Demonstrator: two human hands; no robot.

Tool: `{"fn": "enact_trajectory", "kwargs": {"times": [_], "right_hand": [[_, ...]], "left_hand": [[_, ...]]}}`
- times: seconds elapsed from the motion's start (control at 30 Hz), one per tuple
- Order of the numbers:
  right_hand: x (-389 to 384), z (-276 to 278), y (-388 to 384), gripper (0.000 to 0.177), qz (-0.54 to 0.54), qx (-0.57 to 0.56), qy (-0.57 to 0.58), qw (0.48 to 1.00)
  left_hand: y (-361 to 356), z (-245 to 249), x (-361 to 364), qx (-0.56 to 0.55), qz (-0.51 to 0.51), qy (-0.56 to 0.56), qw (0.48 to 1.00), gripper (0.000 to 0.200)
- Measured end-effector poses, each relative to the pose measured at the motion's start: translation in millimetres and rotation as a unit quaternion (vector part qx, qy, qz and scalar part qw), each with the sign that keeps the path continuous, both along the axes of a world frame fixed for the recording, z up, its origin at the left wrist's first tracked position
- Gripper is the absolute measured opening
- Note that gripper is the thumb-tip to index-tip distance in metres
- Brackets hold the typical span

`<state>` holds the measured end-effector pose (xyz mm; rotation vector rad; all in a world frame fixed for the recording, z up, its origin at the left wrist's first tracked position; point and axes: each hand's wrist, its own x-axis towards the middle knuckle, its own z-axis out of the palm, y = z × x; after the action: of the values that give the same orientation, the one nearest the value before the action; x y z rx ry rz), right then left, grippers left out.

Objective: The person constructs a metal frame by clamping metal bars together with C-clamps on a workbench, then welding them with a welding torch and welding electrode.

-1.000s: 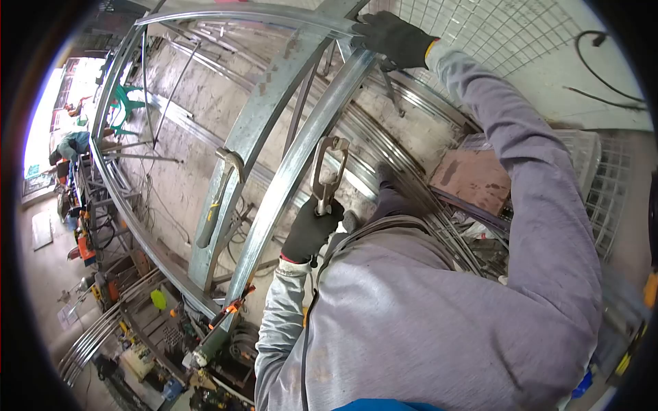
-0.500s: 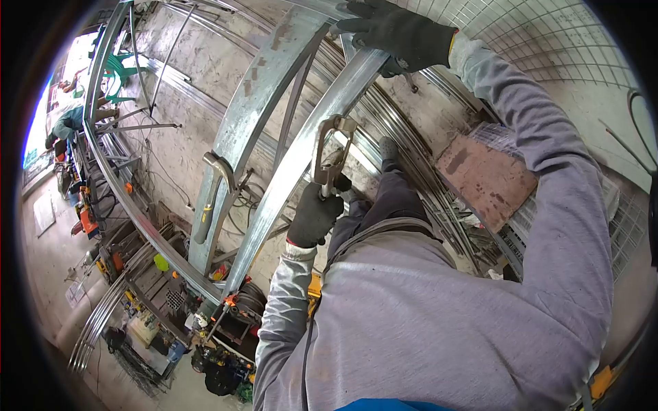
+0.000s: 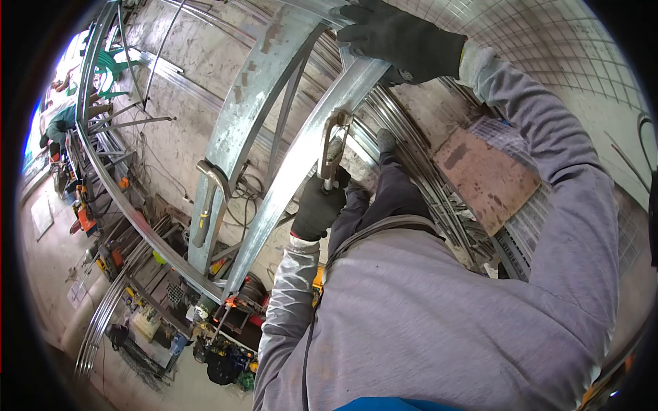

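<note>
My left hand (image 3: 319,208), in a dark glove, is closed around the lower end of a C-clamp (image 3: 332,152). The clamp's frame sits against the edge of a long galvanized steel beam (image 3: 301,161) that slants across the view. My right hand (image 3: 410,42), also gloved, grips the upper end of that beam, with fingers over its top and part of the hand below. Beside it runs a second, wider steel beam (image 3: 236,116) with rusty patches. A clamp-like tool with a yellow mark (image 3: 205,216) hangs on this beam's lower part.
Long metal tubes (image 3: 411,161) lie on the floor near my feet. A rusty plate (image 3: 483,175) and wire mesh (image 3: 534,41) are at right. A curved steel frame (image 3: 140,222) stands at left. Tools and cables (image 3: 229,356) clutter the lower left. Another person (image 3: 62,127) is at far left.
My left hand has shifted slightly up and right, and the clamp appears turned a little. My right hand stays on the beam. The whole view has shifted slightly.
</note>
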<state>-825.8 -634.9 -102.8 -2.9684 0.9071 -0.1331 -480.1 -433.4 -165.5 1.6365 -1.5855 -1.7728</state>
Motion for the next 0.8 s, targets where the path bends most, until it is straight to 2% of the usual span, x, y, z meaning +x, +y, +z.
{"fn": "enact_trajectory", "kwargs": {"times": [0.07,0.2,0.27,0.3,0.37,0.5,0.57,0.6,0.7,0.8], "right_hand": [[4.7,11.6,0.4,0.063,-0.004,0.045,0.057,0.997],[-0.8,-3.6,-4.1,0.067,0.012,0.033,0.027,0.999],[2.4,-1.3,-5.3,0.069,0.015,0.064,0.013,0.998],[2.7,3.7,-4.3,0.069,0.015,0.064,0.014,0.998],[1.1,15.5,-1.7,0.068,0.025,0.043,0.085,0.995],[-0.5,-5.9,-1.9,0.068,0.021,0.055,0.050,0.997],[-0.7,-19.5,3.8,0.044,0.005,-0.046,-0.101,0.994],[0.4,-19.8,5.3,0.034,-0.007,-0.023,-0.112,0.993],[2.6,-8.6,10.6,0.037,-0.030,-0.025,-0.048,0.998],[6.5,-8.2,16.9,0.042,-0.045,-0.051,-0.053,0.996]], "left_hand": [[3.8,-12.4,-0.1,-0.018,0.011,0.016,1.000,0.016],[5.0,-15.3,-2.3,-0.017,0.012,-0.014,1.000,0.014],[4.0,-13.5,-0.1,-0.048,-0.005,-0.010,0.999,0.014],[4.2,-13.1,-0.2,-0.048,-0.005,-0.009,0.999,0.014],[3.2,-13.5,-1.8,-0.031,0.005,0.002,1.000,0.014],[2.7,-15.0,-1.1,-0.050,0.004,0.014,0.999,0.013],[1.6,-14.8,-1.3,-0.089,-0.018,0.034,0.995,0.015],[1.2,-15.5,-3.0,-0.088,-0.021,0.037,0.995,0.015],[1.7,-13.8,-2.7,0.010,0.028,0.000,1.000,0.020],[3.7,-14.4,-2.5,-0.038,0.009,-0.024,0.999,0.017]]}}
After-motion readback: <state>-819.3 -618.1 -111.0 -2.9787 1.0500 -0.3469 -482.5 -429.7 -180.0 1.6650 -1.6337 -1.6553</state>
